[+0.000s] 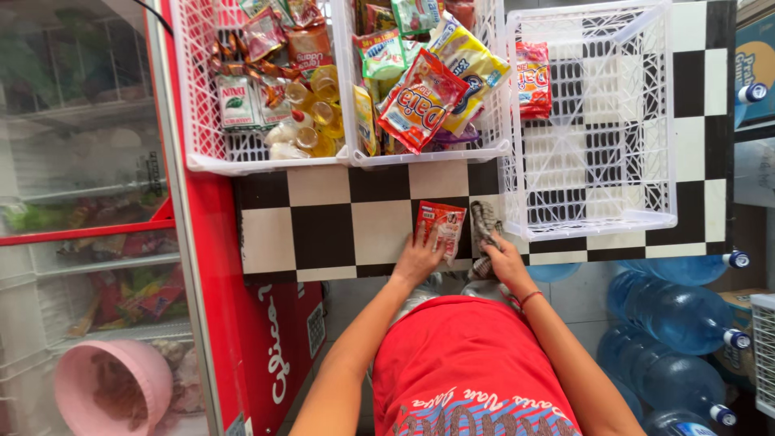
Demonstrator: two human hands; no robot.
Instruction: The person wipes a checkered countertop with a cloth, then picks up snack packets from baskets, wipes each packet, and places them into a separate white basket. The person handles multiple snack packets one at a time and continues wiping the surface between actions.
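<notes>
Under left hand [417, 260] fingertips, flat on black-and-white checkered counter [323, 230]: red sachet [441, 228], pressed by spread fingers. Just beside, right hand [504, 260] closed on grey cloth [483, 228]. Beyond fingers, white baskets [593, 121]; blue water jugs [678, 311] below.

A small red sachet [440, 228] with a white panel lies flat under the fingertips of the left hand [417, 260], just left of the right hand [504, 262]. Straight above the hands, a larger red-and-orange pouch [421, 98] leans against a yellow-and-white bag [471, 64]. Up and to the right, another red packet [533, 79] stands upright. Far up-left sit a white sachet with a green mark [236, 102] and an orange wrapper [309, 46]. Top right, well away from the hands, is a blue box [755, 69].
</notes>
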